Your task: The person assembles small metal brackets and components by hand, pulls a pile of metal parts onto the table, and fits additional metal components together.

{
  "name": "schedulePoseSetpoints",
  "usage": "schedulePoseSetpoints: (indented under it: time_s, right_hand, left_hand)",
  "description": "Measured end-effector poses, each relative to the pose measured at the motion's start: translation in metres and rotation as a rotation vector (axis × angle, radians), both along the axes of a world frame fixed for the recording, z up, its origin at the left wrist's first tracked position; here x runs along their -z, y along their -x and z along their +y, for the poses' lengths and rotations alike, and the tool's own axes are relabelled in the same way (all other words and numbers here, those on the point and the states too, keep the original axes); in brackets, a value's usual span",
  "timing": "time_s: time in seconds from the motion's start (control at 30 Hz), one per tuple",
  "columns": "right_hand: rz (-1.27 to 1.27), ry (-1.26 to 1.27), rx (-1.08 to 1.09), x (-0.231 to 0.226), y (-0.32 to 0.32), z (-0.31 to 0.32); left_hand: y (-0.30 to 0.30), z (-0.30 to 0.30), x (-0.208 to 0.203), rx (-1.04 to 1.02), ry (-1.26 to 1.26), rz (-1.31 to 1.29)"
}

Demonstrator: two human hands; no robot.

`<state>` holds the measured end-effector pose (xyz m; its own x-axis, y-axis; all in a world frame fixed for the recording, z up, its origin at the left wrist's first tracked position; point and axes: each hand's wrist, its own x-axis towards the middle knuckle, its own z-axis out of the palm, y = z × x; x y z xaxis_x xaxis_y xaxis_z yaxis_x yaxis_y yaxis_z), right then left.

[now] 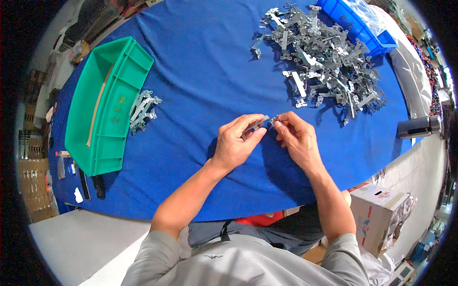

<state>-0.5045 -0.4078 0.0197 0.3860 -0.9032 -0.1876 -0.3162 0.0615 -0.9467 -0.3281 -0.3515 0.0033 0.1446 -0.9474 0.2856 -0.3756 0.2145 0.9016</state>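
Note:
Over the blue tablecloth (205,81), my left hand (237,141) is closed around a small silvery metal bracket (259,123), with its end poking out between thumb and fingers. My right hand (296,137) pinches at the bracket's right end, close to the left fingertips. Whether the right fingers grip this same piece or a second small one is hard to make out. Beyond the right hand, a large heap of similar metal brackets (329,62) spreads over the cloth. A smaller pile of them (143,112) lies to the left.
Beside the small pile is a green plastic bin (98,164), tipped on its side. At the far right are a blue crate (379,45) with clear plastic in it and a dark cylinder (419,127) near the table edge. A cardboard box (374,214) stands below on the right.

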Motion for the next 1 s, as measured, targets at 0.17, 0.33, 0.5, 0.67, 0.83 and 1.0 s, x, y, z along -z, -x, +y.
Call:
schedulePoseSetpoints:
  time_s: [0.17, 0.33, 0.5, 0.67, 0.83, 1.0]
  right_hand:
    - [0.105, 0.480, 0.066, 0.002, 0.000, -0.001]
    - [0.060, 0.751, -0.016, 0.003, 0.001, -0.003]
    - [0.236, 0.832, -0.228, 0.000, -0.003, 0.004]
    - [0.169, 0.701, -0.065, 0.010, -0.004, 0.003]
    - [-0.225, -0.077, -0.043, 0.011, -0.003, 0.003]
    - [-0.104, 0.006, -0.179, 0.002, -0.008, 0.012]
  left_hand:
    - [0.001, 0.001, -0.002, 0.023, -0.147, -0.011]
    - [-0.004, -0.005, 0.011, -0.048, 0.040, 0.088]
    - [-0.009, -0.002, 0.007, -0.045, -0.179, 0.245]
    - [-0.010, -0.003, 0.006, 0.110, -0.165, 0.560]
    - [-0.011, -0.005, 0.009, 0.120, -0.105, 0.601]
    - [-0.006, -0.006, 0.013, 0.065, -0.045, 0.501]
